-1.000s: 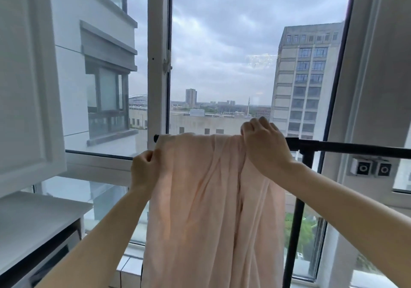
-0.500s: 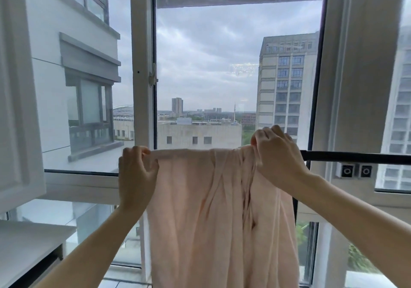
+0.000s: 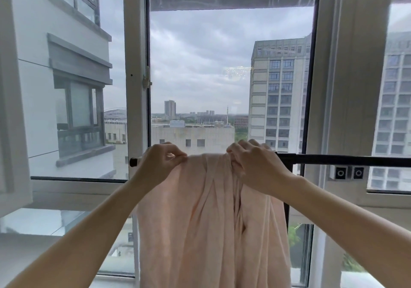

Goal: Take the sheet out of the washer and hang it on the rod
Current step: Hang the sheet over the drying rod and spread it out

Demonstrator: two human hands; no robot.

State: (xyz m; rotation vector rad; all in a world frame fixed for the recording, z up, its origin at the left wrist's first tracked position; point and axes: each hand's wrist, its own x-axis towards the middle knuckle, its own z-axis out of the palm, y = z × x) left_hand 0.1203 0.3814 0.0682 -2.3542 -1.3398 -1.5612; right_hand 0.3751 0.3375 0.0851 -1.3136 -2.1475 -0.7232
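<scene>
Left hand point(image 3: 158, 162) pinches sheet point(image 3: 206, 221) top edge at frame centre-left, right hand point(image 3: 255, 165) grips bunched folds at centre-right, hands apart, pink sheet draped over black rod point(image 3: 342, 161) before window frame point(image 3: 135, 65).

Rod point(image 3: 333, 160) bare rightward — sheet point(image 3: 200, 221) covers its left, window frame point(image 3: 329, 87) behind.

Both bare arms reach up and forward, forearms coming in from the bottom corners. The left hand point(image 3: 160, 164) has curled fingers pinching the sheet's point(image 3: 200, 221) top edge. The right hand point(image 3: 255, 165), knuckles up, grips a bunched fold of it.
</scene>
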